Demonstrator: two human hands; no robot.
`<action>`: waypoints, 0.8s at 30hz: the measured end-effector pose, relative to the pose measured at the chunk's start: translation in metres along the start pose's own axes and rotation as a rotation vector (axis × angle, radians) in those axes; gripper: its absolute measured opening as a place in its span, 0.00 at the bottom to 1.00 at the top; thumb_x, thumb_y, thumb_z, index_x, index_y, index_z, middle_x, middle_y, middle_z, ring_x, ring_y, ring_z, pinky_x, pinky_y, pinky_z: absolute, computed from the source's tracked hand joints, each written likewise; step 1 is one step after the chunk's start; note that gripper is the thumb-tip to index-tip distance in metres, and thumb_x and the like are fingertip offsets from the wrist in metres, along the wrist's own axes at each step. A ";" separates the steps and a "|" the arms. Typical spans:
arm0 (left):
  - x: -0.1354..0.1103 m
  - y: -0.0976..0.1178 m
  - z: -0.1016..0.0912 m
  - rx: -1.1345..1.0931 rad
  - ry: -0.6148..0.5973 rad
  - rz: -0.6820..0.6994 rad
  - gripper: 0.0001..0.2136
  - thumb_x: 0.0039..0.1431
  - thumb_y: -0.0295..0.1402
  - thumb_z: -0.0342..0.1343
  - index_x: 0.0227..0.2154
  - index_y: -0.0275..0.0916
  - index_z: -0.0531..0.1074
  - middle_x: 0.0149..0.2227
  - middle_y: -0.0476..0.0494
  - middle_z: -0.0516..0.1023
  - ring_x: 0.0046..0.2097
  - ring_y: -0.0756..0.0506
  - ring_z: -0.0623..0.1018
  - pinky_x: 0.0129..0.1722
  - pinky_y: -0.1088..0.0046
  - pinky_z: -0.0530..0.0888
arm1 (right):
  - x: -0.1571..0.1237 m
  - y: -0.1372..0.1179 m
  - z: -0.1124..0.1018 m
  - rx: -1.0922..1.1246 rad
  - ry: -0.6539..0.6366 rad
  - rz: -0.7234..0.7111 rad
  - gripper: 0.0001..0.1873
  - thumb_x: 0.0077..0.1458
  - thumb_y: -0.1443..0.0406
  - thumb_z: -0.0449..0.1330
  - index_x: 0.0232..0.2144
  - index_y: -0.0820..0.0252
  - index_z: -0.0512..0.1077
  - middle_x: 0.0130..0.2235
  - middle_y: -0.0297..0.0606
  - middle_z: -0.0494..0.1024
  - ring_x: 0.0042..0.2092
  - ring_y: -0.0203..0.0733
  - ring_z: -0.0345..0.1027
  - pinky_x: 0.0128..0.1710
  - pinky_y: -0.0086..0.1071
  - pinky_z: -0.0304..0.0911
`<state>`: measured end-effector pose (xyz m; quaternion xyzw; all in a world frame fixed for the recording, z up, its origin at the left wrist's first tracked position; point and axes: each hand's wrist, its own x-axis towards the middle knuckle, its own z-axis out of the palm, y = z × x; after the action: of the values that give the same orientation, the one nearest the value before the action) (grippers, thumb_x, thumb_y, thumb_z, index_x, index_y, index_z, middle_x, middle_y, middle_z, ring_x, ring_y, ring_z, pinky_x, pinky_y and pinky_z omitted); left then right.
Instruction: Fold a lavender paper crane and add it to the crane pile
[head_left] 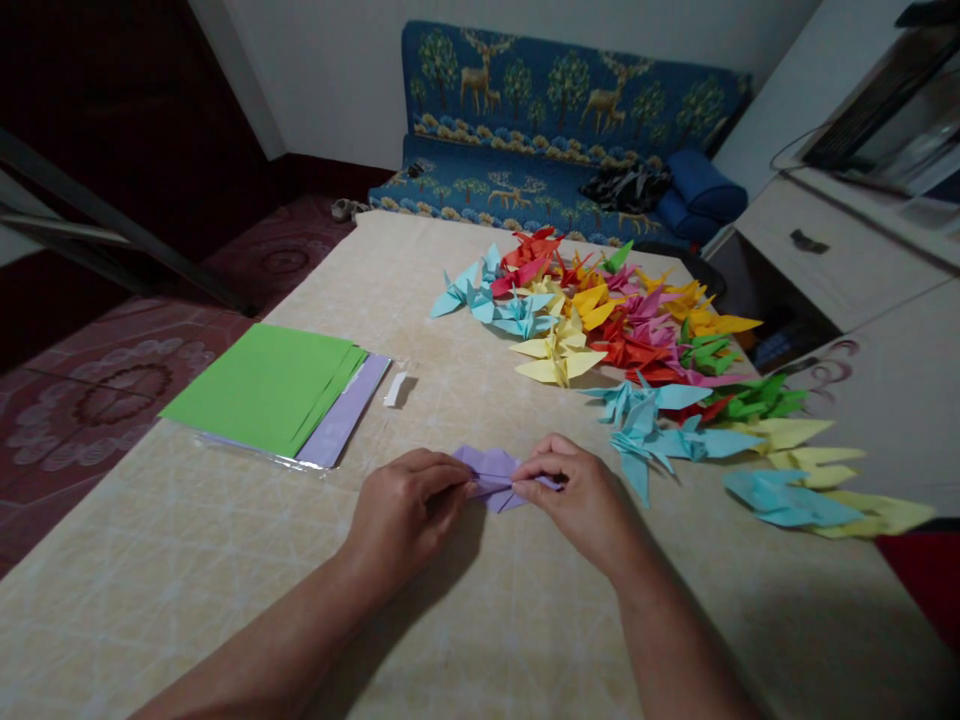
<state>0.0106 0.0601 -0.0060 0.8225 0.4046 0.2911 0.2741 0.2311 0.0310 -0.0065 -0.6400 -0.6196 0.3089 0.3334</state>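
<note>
Evidently, left hand [409, 502] and right hand [576, 495] pinch opposite sides of the folded purple paper [493, 468] over the table [225, 550], presumably to steady its creases, while paper cranes [628, 345] sit beyond, likely leaving room.

I had a pale, cream-patterned table [150, 580] in view. Near its left edge I saw a stack of green paper [255, 385] lying over purple paper [343, 420], with a small white scrap [394, 390] just beside them. Folded paper cranes [555, 365] in red, yellow, orange, pink, green and light blue crowded the right side.
</note>
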 end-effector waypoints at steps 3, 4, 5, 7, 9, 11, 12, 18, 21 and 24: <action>0.001 0.001 0.000 0.023 0.011 -0.016 0.08 0.59 0.31 0.56 0.33 0.38 0.80 0.35 0.40 0.81 0.36 0.44 0.79 0.35 0.68 0.75 | 0.000 -0.001 0.001 -0.056 0.000 -0.009 0.02 0.48 0.62 0.66 0.27 0.50 0.80 0.32 0.32 0.77 0.30 0.37 0.70 0.27 0.28 0.62; 0.002 0.001 0.000 0.032 0.015 -0.023 0.08 0.59 0.31 0.56 0.32 0.38 0.80 0.35 0.40 0.81 0.36 0.44 0.79 0.35 0.68 0.75 | 0.000 -0.002 0.001 -0.076 0.001 -0.011 0.02 0.49 0.62 0.66 0.27 0.50 0.80 0.31 0.32 0.77 0.30 0.37 0.69 0.27 0.28 0.61; 0.002 0.001 0.001 0.042 0.018 -0.031 0.07 0.58 0.31 0.56 0.31 0.38 0.80 0.34 0.40 0.80 0.35 0.44 0.78 0.34 0.68 0.74 | 0.000 -0.003 0.002 -0.097 0.001 -0.013 0.02 0.49 0.61 0.66 0.27 0.50 0.79 0.31 0.32 0.77 0.29 0.37 0.69 0.27 0.28 0.61; 0.003 0.001 0.001 0.058 0.021 -0.049 0.07 0.58 0.31 0.56 0.30 0.38 0.79 0.34 0.41 0.80 0.35 0.44 0.77 0.33 0.68 0.74 | 0.000 -0.004 0.003 -0.142 0.006 -0.015 0.03 0.50 0.61 0.65 0.26 0.50 0.79 0.32 0.32 0.76 0.29 0.36 0.68 0.26 0.28 0.59; 0.004 0.002 0.002 0.068 0.016 -0.068 0.07 0.57 0.30 0.55 0.29 0.38 0.79 0.33 0.41 0.79 0.35 0.44 0.77 0.33 0.68 0.73 | -0.001 -0.006 0.004 -0.195 0.018 -0.013 0.04 0.51 0.62 0.64 0.25 0.50 0.78 0.32 0.31 0.76 0.28 0.35 0.67 0.26 0.27 0.57; 0.005 0.004 0.002 0.073 0.010 -0.087 0.07 0.57 0.30 0.55 0.29 0.38 0.78 0.33 0.41 0.79 0.35 0.44 0.76 0.34 0.67 0.72 | -0.001 -0.008 0.005 -0.255 0.029 -0.001 0.05 0.51 0.63 0.63 0.25 0.50 0.77 0.32 0.31 0.76 0.28 0.35 0.66 0.25 0.28 0.55; 0.005 0.005 0.002 0.076 0.008 -0.098 0.07 0.57 0.30 0.55 0.29 0.39 0.78 0.33 0.42 0.79 0.35 0.43 0.76 0.34 0.67 0.72 | -0.002 -0.009 0.005 -0.283 0.030 0.008 0.05 0.51 0.63 0.63 0.24 0.50 0.76 0.32 0.30 0.76 0.28 0.35 0.66 0.24 0.28 0.54; 0.007 0.008 0.002 0.085 -0.035 -0.171 0.06 0.56 0.29 0.55 0.27 0.39 0.75 0.32 0.43 0.77 0.35 0.44 0.74 0.35 0.67 0.70 | -0.002 -0.017 0.005 -0.372 0.010 0.063 0.06 0.52 0.65 0.61 0.25 0.50 0.75 0.33 0.27 0.74 0.29 0.34 0.66 0.25 0.28 0.50; 0.007 0.009 0.001 0.074 -0.045 -0.185 0.05 0.56 0.29 0.55 0.26 0.39 0.74 0.32 0.43 0.76 0.36 0.44 0.73 0.35 0.67 0.70 | -0.002 -0.020 0.006 -0.388 -0.002 0.093 0.06 0.52 0.65 0.61 0.24 0.50 0.74 0.33 0.26 0.74 0.29 0.33 0.65 0.25 0.28 0.49; 0.009 0.009 0.001 0.070 -0.045 -0.201 0.06 0.55 0.28 0.55 0.25 0.39 0.74 0.31 0.43 0.76 0.36 0.44 0.73 0.35 0.67 0.69 | -0.002 -0.022 0.007 -0.410 0.008 0.113 0.06 0.52 0.65 0.61 0.24 0.49 0.74 0.33 0.26 0.74 0.29 0.33 0.65 0.25 0.29 0.48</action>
<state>0.0204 0.0620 0.0019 0.7930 0.4888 0.2294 0.2820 0.2127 0.0291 0.0071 -0.7294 -0.6312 0.1920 0.1809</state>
